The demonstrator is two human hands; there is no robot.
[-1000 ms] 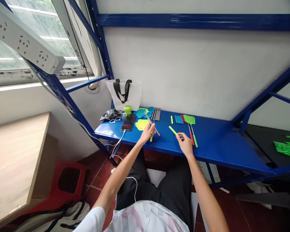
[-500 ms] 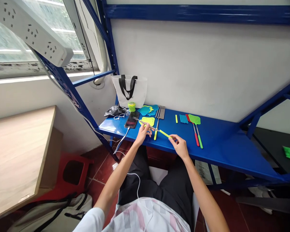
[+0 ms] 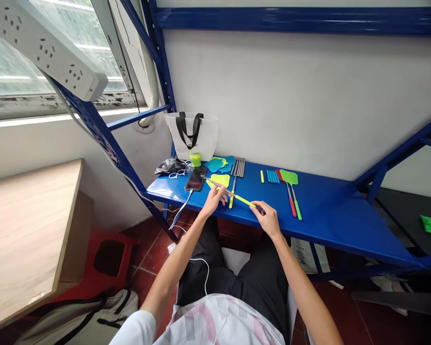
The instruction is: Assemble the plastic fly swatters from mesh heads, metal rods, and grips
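Note:
My left hand (image 3: 213,200) pinches a thin metal rod (image 3: 211,181) just above the front edge of the blue table (image 3: 330,206). Between the fingertips of my right hand (image 3: 267,218) is the outer end of a yellow-green handle tube (image 3: 243,200). The tube lies in line with the rod, its inner end against or over the rod's end. Behind my left hand is a yellow fly swatter head (image 3: 221,179). Another rod fitted with a yellow handle (image 3: 231,200) rests beside it.
Bare metal rods (image 3: 240,167) and blue swatter heads (image 3: 213,165) lie farther back. Blue handle tubes (image 3: 273,177), a red fly swatter (image 3: 292,208) and a green fly swatter (image 3: 290,178) are on the right. A phone (image 3: 195,182), scissors (image 3: 173,175) and white bag (image 3: 209,132) occupy the left.
The yellow handle tube has shifted slightly left toward my left hand, and the gap between it and the rod has closed. Both hands keep their hold.

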